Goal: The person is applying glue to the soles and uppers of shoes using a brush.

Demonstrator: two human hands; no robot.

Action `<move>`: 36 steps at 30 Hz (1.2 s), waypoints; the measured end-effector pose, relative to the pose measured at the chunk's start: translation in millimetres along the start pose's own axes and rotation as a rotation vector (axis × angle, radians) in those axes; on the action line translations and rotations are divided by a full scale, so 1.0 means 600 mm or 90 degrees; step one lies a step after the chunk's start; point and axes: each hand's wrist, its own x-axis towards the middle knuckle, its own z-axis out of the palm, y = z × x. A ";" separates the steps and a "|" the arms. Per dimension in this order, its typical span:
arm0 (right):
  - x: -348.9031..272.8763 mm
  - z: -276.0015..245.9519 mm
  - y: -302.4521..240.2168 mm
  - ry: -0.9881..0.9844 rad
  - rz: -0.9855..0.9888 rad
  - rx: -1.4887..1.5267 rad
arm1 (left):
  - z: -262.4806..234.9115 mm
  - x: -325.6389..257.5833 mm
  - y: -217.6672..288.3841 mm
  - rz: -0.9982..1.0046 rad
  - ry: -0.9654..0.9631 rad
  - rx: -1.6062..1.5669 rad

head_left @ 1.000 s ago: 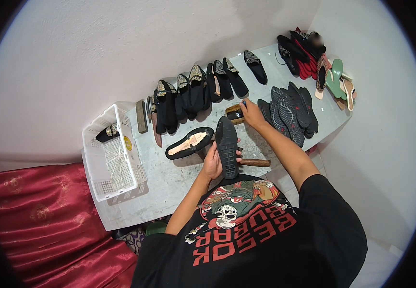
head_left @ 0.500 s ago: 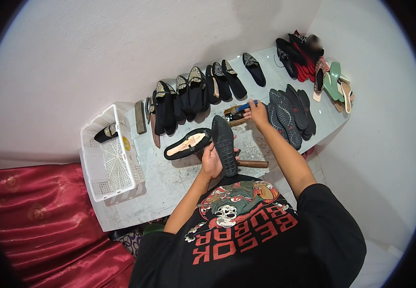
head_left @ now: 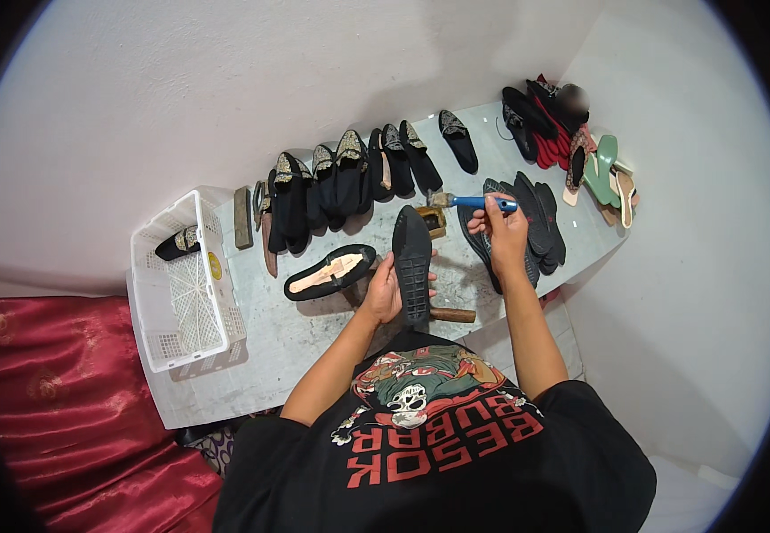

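My left hand point(head_left: 385, 291) grips a black rubber shoe sole point(head_left: 412, 266) upright, its grid-patterned lower half toward me, fingertips showing past its right edge. Left of that hand, a black shoe point(head_left: 331, 272) lies bottom up on the table, its pale underside bare. In my right hand point(head_left: 506, 235) is a blue-handled paintbrush point(head_left: 484, 204), with its bristles pointing left above a small amber container point(head_left: 435, 222). Beneath the right hand lie several black soles point(head_left: 536, 218). The wooden handle of a tool point(head_left: 452, 314) pokes out behind the held sole; its head is largely hidden.
Black loafers with patterned fronts point(head_left: 350, 173) line the table's far side. A white plastic basket point(head_left: 147, 302) with a shoe inside stands left, near a flat bar point(head_left: 243, 218). Green sandals point(head_left: 604, 169) and more shoes pile at the far right. Red cloth point(head_left: 56, 391) hangs at left.
The brush has come up out of the amber container, its bristles now showing above it. My right hand has turned and drawn back nearer. The left hand still holds the sole.
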 end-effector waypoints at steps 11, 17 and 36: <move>-0.034 0.048 -0.007 -0.089 -0.051 -0.132 | 0.009 -0.007 -0.011 -0.030 0.002 -0.006; -0.031 0.044 -0.020 -0.056 -0.069 -0.222 | -0.003 -0.013 -0.003 -0.002 0.010 -0.002; -0.059 0.066 -0.079 -0.172 -0.323 -0.465 | 0.006 -0.006 -0.014 -0.030 -0.011 0.005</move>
